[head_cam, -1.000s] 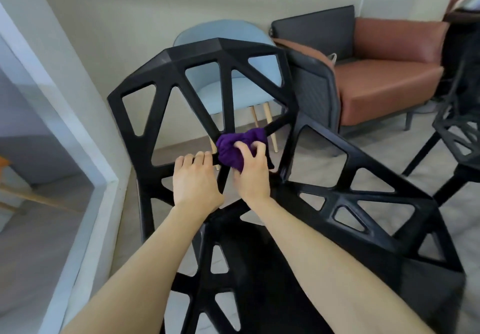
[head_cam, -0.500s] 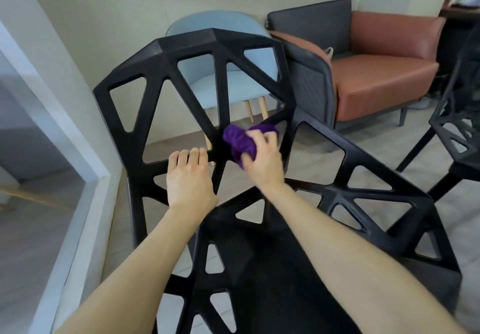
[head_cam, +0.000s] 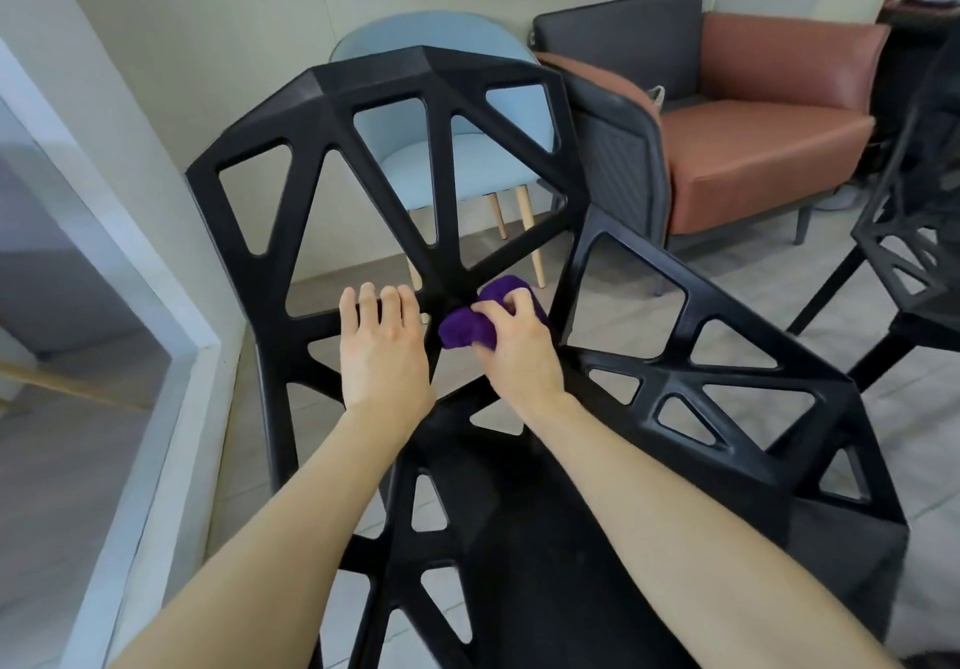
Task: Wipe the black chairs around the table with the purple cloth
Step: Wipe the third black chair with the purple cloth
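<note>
A black chair with a lattice of triangular holes fills the middle of the head view, its backrest facing me and its seat below my arms. My right hand grips a bunched purple cloth and holds it against the hub where the backrest's bars meet. My left hand rests flat on the lower backrest just left of the cloth, fingers straight.
A second black chair stands at the right edge. Behind the backrest are a light blue chair with wooden legs and a brown leather armchair. A white-framed glass partition runs along the left.
My right hand has slid the cloth down and left along the backrest bar toward the hub. My left hand stays in place on the backrest.
</note>
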Demonstrator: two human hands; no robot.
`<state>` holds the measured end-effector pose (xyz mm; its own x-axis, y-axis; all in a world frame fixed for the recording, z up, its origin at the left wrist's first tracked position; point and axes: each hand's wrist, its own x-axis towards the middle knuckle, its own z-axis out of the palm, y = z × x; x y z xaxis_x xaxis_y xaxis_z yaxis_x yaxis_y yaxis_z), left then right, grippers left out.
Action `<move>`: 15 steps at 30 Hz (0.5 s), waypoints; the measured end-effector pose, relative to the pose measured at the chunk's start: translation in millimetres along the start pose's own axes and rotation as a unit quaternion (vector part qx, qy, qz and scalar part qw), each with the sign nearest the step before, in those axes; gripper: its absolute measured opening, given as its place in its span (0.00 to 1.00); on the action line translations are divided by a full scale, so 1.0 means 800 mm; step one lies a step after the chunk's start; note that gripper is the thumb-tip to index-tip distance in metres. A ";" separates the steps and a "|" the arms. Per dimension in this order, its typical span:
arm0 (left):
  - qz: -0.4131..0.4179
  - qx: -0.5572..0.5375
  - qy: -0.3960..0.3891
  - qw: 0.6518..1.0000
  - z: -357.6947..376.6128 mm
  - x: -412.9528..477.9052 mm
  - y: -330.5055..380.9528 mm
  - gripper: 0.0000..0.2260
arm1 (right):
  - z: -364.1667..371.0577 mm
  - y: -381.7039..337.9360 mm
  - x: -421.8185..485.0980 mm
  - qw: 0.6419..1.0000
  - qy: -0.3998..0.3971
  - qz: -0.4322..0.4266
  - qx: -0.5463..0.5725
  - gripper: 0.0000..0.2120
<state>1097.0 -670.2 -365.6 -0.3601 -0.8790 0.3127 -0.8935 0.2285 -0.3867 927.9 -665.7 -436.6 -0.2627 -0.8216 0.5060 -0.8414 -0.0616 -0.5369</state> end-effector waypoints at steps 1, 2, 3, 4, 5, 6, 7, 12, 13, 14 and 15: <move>0.003 0.006 -0.003 1.000 0.001 0.000 -0.001 0.50 | 0.003 0.004 -0.005 1.000 -0.009 0.002 0.000 0.20; 0.011 0.011 -0.005 1.000 0.002 0.001 -0.002 0.50 | 0.001 0.015 -0.011 1.000 -0.022 0.016 -0.014 0.20; 0.018 0.013 -0.003 1.000 0.003 0.002 -0.003 0.51 | -0.004 0.029 -0.015 0.998 -0.036 0.039 -0.032 0.19; 0.021 0.011 0.000 1.000 0.003 0.004 -0.003 0.51 | -0.013 0.042 -0.018 0.996 -0.050 0.062 -0.048 0.18; 0.020 0.008 0.003 1.000 0.004 0.004 -0.003 0.51 | -0.022 0.050 -0.017 0.993 -0.063 0.079 -0.054 0.16; 0.019 0.007 0.003 1.000 0.004 0.004 -0.004 0.52 | -0.030 0.053 -0.012 0.992 -0.077 0.088 -0.056 0.15; 0.018 0.005 0.001 1.000 0.004 0.003 -0.005 0.52 | -0.038 0.052 -0.007 0.991 -0.086 0.092 -0.054 0.14; 0.013 -0.007 0.011 1.000 0.010 0.002 -0.005 0.52 | -0.117 0.025 0.069 0.989 0.120 0.090 0.004 0.16; 0.013 -0.009 0.013 1.000 0.011 0.004 -0.004 0.52 | -0.139 0.024 0.095 0.980 0.180 0.084 -0.006 0.16; 0.013 -0.011 0.015 1.000 0.012 0.005 -0.004 0.53 | -0.154 0.025 0.119 0.972 0.220 0.081 -0.018 0.16; 0.012 -0.013 0.015 1.000 0.013 0.006 -0.003 0.53 | -0.161 0.030 0.139 0.967 0.238 0.083 -0.038 0.16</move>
<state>1100.6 -679.5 -372.2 -0.3885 -0.8607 0.3290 -0.8911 0.2600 -0.3720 817.8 -685.7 -306.1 -0.5697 -0.4618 0.6798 -0.7964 0.1060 -0.5954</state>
